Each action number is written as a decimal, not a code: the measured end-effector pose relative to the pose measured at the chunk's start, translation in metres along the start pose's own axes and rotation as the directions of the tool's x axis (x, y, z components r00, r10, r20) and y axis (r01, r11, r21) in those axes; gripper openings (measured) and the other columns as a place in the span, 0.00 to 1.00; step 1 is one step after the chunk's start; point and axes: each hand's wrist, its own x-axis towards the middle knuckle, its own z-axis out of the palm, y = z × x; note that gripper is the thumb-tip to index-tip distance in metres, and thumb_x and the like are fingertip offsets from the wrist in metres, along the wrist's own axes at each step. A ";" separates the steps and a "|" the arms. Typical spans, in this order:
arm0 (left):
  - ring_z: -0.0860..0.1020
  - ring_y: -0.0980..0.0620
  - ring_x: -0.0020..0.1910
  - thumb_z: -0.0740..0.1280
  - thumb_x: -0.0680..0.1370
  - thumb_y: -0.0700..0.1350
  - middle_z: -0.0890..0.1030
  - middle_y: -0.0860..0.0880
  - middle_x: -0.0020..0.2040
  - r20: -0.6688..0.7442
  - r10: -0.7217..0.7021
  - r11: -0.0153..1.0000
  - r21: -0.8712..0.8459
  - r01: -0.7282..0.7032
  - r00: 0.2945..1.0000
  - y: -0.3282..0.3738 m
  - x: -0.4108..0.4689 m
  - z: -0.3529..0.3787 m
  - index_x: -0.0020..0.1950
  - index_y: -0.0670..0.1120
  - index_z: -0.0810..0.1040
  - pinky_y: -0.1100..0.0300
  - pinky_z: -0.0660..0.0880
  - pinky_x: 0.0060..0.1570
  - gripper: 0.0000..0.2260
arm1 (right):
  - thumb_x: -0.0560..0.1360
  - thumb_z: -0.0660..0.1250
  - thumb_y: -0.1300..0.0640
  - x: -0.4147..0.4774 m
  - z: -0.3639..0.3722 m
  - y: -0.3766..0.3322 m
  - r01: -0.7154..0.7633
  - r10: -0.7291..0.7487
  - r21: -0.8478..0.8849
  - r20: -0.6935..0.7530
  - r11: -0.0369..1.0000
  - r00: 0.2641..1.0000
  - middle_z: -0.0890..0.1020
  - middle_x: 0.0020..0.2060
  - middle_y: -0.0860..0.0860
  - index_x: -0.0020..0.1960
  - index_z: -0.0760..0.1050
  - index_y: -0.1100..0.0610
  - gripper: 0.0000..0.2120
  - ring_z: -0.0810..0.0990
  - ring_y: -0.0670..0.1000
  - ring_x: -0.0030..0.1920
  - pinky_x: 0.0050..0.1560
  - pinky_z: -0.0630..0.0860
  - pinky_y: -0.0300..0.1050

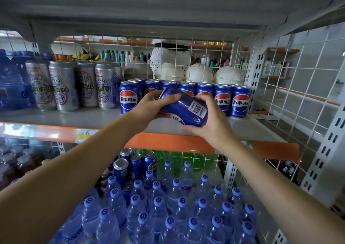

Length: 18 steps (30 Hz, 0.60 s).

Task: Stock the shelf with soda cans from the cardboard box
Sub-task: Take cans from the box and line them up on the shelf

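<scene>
The shelf (93, 116) carries upright silver cans (63, 88) on its left part and rows of upright blue cans (240, 101) on its right part. Below it stand packed bottles (158, 202) with a few more lower cans (136, 165) behind them. One can (184, 107) is held in the air just in front of the blue rows, above the shelf's front edge. Its long axis slants, top up-left toward the rows, base down-right, barcode facing up. The left grip (149, 105) wraps its top end and the right grip (211, 120) cups its base.
</scene>
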 end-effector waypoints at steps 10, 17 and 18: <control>0.77 0.54 0.55 0.67 0.71 0.61 0.77 0.50 0.58 0.071 0.092 0.967 0.231 -0.106 0.993 0.019 -0.011 -0.006 0.63 0.52 0.71 0.58 0.73 0.58 0.24 | 0.63 0.77 0.55 0.002 -0.009 0.009 -0.185 0.158 0.359 0.103 0.915 0.982 0.79 0.51 0.46 0.59 0.69 0.53 0.28 0.80 0.45 0.51 0.47 0.79 0.36; 0.80 0.54 0.51 0.73 0.70 0.46 0.80 0.50 0.55 0.207 0.113 0.989 0.071 -0.130 0.972 0.017 -0.013 0.001 0.64 0.48 0.71 0.64 0.77 0.46 0.24 | 0.58 0.77 0.49 0.000 -0.004 0.006 -0.356 0.283 0.647 0.219 0.674 0.934 0.83 0.49 0.49 0.53 0.74 0.50 0.26 0.83 0.49 0.48 0.44 0.81 0.46; 0.80 0.53 0.52 0.75 0.68 0.45 0.80 0.49 0.54 0.212 0.114 0.991 0.044 -0.126 0.971 0.016 -0.011 0.002 0.64 0.48 0.72 0.63 0.77 0.47 0.25 | 0.57 0.75 0.47 0.000 -0.003 0.006 -0.369 0.285 0.679 0.238 0.635 0.929 0.84 0.48 0.50 0.54 0.75 0.51 0.27 0.83 0.51 0.49 0.46 0.81 0.49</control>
